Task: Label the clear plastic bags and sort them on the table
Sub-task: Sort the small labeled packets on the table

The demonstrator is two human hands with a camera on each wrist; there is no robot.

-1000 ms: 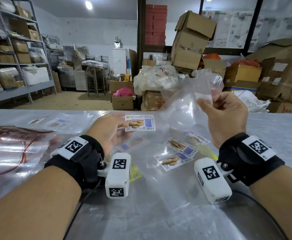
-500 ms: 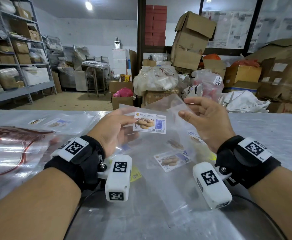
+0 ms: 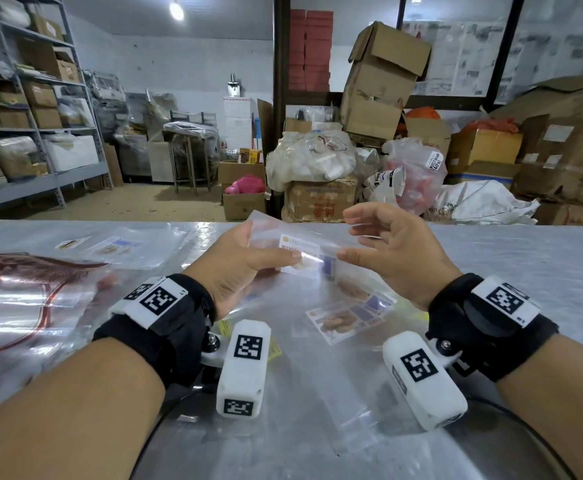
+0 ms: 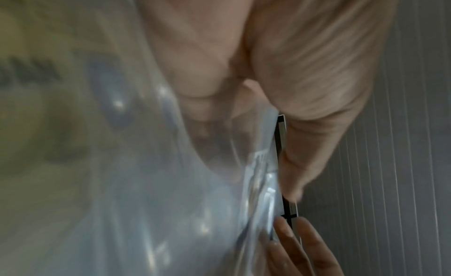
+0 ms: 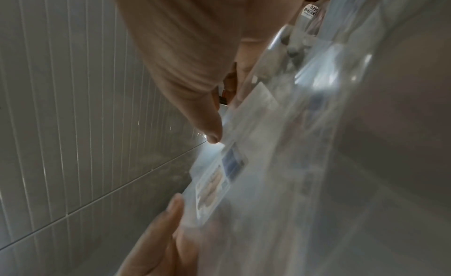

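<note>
- The clear plastic bag [image 3: 304, 244] is in the middle of the head view, held a little above the desk [image 3: 511, 271], between both hands.
- Its label [image 3: 300, 252] runs with its long axis from left to right, tilted slightly down to the right; the print faces the camera.
- The left hand [image 3: 238, 268] holds the left side of the bag, thumb on top near the label.
- The right hand [image 3: 390, 258] has its thumb at the label's right end; the other fingers [image 3: 366, 216] are loosely spread, and a firm grip I cannot tell.
- More labelled bags [image 3: 349, 317] lie flat on the shiny grey desk, below the hands.
- Behind the desk are cardboard boxes [image 3: 383, 77] and metal shelves [image 3: 34, 133] at the upper left.
</note>
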